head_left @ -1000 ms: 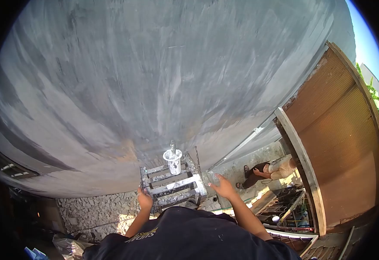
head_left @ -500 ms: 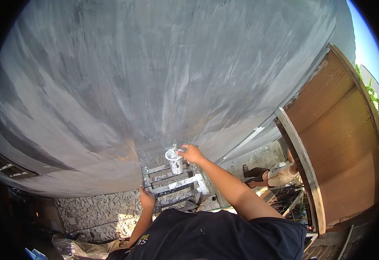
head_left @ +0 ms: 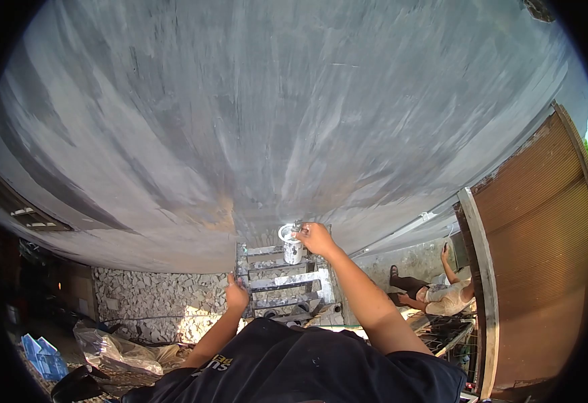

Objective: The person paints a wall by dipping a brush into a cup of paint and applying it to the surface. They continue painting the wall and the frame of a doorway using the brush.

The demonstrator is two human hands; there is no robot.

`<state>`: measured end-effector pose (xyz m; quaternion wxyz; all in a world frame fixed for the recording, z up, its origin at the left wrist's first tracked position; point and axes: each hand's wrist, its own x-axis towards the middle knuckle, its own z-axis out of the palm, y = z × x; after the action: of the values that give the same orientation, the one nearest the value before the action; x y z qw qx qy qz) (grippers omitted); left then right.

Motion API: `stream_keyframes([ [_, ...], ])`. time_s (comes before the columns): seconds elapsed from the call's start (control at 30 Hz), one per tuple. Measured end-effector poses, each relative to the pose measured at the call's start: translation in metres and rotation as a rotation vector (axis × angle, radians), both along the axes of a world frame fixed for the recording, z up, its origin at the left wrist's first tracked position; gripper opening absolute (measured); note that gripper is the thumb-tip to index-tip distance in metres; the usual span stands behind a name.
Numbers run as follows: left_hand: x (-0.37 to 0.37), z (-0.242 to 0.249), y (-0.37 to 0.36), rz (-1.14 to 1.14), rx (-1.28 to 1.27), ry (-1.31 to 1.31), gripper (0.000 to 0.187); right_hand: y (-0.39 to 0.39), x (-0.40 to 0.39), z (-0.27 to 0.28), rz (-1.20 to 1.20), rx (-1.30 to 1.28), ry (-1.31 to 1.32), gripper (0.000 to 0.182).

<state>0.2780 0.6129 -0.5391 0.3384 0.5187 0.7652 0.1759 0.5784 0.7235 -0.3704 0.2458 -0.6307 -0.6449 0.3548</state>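
Note:
A white, paint-smeared pot stands at the top of a paint-splashed ladder, close against the grey wall. My right hand is closed at the pot's rim, its fingers pinching what looks like a stubby, paint-covered paintbrush. The brush's lower end is hidden by the pot and my fingers. Lower and to the left, my left hand is wrapped round the ladder's left rail, thumb pointing up.
Grey rubble covers the ground on the left, with clear plastic sheeting and a blue plastic item nearer. At right, another person is below, partly behind a brown corrugated panel with a wooden post.
The view has shifted, so the ladder, pot and hands appear farther right. My right hand has closed in over the brush, which shows less above the pot. The other person's arm is now raised.

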Motion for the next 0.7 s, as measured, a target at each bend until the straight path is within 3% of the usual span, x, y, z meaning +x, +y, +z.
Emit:
stream_keyframes([
  [0.27, 0.003, -0.001, -0.002, -0.008, 0.063, 0.027, 0.043, 0.012, 0.017, -0.051, -0.042, 0.048, 0.221, 0.031],
  [0.33, 0.004, 0.001, -0.002, -0.012, 0.138, 0.056, 0.04, 0.013, 0.017, -0.042, -0.049, 0.047, 0.213, 0.031],
  [0.4, 0.001, 0.001, -0.001, -0.012, 0.013, 0.01, 0.048, 0.015, 0.015, -0.033, -0.052, 0.044, 0.21, 0.03],
  [0.57, 0.001, -0.002, 0.0, -0.01, 0.035, 0.016, 0.046, 0.009, 0.017, -0.004, -0.033, 0.082, 0.046, 0.025],
  [0.7, -0.001, -0.007, 0.001, -0.022, 0.033, -0.006, 0.044, 0.004, 0.019, -0.001, -0.031, 0.109, 0.223, 0.022],
])
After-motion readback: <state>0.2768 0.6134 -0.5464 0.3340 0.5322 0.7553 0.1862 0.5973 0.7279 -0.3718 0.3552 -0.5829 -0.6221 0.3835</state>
